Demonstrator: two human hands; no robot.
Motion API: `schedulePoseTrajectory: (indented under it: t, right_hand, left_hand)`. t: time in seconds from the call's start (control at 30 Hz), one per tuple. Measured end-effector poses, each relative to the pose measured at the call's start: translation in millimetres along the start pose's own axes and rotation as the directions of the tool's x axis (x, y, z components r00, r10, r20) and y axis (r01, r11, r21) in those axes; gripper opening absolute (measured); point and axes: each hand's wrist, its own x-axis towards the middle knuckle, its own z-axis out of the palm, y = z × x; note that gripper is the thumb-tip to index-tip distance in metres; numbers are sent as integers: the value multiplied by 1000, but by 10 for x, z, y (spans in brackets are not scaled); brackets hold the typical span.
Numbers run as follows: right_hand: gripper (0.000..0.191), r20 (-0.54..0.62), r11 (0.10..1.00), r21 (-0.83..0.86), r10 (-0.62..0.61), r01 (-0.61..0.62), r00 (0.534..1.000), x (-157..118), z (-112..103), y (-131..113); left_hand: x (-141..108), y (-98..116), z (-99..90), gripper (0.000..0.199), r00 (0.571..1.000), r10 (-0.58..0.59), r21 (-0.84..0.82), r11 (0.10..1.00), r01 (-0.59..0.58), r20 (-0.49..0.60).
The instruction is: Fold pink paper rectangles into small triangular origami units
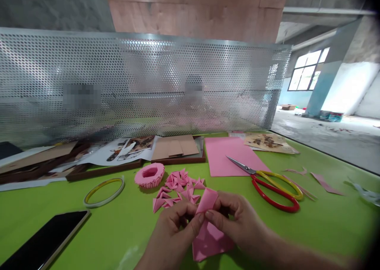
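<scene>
Evenly pink, matte paper strip (207,200)

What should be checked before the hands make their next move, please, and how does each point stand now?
1. Folded pink paper piece gripped on both sides: ok, pinched by the left hand and the right hand.
2. Its crease lined up: cannot tell, the fingers partly cover it.
3. Small pointed pink paper pieces together: ok, in a loose heap beyond the hands.
4. Scissors with red and yellow handles off the flat pink paper sheet: not ok, the blades overlap it.
5. Ridged pink paper ring apart from the thin yellow-lined tape roll: ok.
</scene>
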Motion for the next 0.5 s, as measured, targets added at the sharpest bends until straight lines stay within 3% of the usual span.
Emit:
schedulePoseTrajectory:
  t: [0.13, 0.33, 0.5]
  right_hand:
    - [21, 19, 999, 31, 21, -22, 1000, -18, 3, -8]
    - [24, 54, 994, 107, -1, -5, 999, -13, 17, 19]
    - [27, 56, 982, 186, 6, -17, 998, 2, 21, 68]
  left_hand:
    - [-15, 39, 15, 28, 1000, -14, -9, 1000, 14, 20]
    - [-36, 64, 65, 28, 992, -113, -173, 980, 101, -57]
    - [-51, 44, 37, 22, 994, -77, -201, 978, 61, -73]
